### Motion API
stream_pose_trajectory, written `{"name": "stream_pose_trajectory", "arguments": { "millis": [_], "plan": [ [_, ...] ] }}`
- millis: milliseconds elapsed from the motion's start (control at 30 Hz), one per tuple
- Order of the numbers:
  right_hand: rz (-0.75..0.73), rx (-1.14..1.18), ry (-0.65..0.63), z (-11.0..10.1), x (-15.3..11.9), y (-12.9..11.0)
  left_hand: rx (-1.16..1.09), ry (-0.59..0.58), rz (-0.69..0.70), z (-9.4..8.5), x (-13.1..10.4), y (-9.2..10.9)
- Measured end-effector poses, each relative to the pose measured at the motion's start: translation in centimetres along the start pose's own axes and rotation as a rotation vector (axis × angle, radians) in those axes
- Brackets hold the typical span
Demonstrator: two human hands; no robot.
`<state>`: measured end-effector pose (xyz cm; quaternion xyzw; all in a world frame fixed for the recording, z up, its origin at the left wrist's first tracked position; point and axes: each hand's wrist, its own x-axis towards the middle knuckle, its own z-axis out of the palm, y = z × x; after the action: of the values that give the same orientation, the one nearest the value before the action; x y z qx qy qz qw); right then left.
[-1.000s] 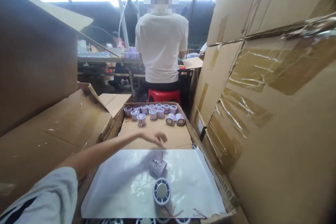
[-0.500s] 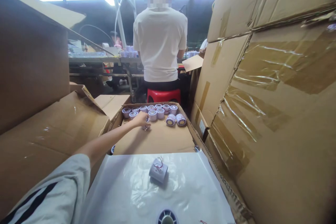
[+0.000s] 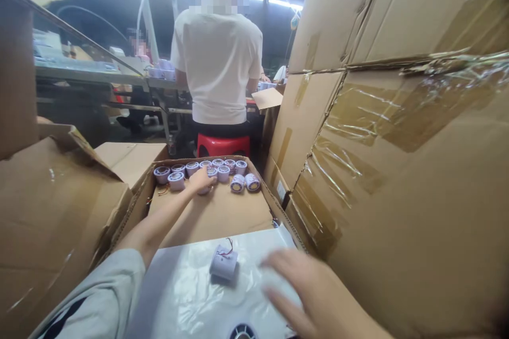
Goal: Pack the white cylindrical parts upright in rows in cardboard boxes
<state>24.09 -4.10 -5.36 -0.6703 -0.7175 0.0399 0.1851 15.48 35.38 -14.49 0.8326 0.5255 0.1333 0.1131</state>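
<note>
My left hand reaches into the open carton, its fingers wrapped round a white cylindrical part beside the back rows. Several similar white parts with dark slotted tops stand there, and two lie tilted at the right. On the white plastic sheet in front, one white part with red wires lies on its side. Another part with a spoked end is cut off by the bottom edge. My right hand, blurred, hovers over the sheet's right side with fingers apart, holding nothing visible.
Tall taped cartons rise at the right. An open carton stands at the left. Ahead, a person in a white shirt sits on a red stool at a workbench.
My right hand has come into view at the lower right. My left hand still grips a part near the back rows. The whole view has turned somewhat to the right.
</note>
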Motion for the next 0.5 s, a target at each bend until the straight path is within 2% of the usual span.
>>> {"name": "stream_pose_trajectory", "arguments": {
  "millis": [100, 167, 233, 300, 367, 433, 500],
  "plan": [
    [0.118, -0.025, -0.004, 1.6, 10.2, 2.9, 0.013, 0.028, 0.037, 0.1, -0.7, -0.2],
    [0.169, -0.121, -0.087, 4.1, 16.5, 5.5, 0.024, 0.039, 0.074, 0.3, -1.3, -0.5],
    [0.172, -0.168, -0.074, 7.1, 21.1, 7.9, 0.038, 0.042, 0.103, 0.5, -1.9, -1.0],
    [0.161, -0.195, -0.017, 10.1, 23.9, 10.0, 0.049, 0.038, 0.128, 0.8, -2.3, -1.4],
    [0.144, -0.195, 0.046, 12.5, 25.5, 11.8, 0.056, 0.048, 0.162, 1.1, -2.4, -1.8],
    [0.119, -0.153, 0.097, 14.0, 26.4, 13.2, 0.057, 0.070, 0.190, 1.4, -2.3, -2.2],
    [0.052, -0.047, 0.088, 14.5, 26.7, 14.2, 0.049, 0.085, 0.209, 1.6, -2.1, -2.4]
  ]
}}
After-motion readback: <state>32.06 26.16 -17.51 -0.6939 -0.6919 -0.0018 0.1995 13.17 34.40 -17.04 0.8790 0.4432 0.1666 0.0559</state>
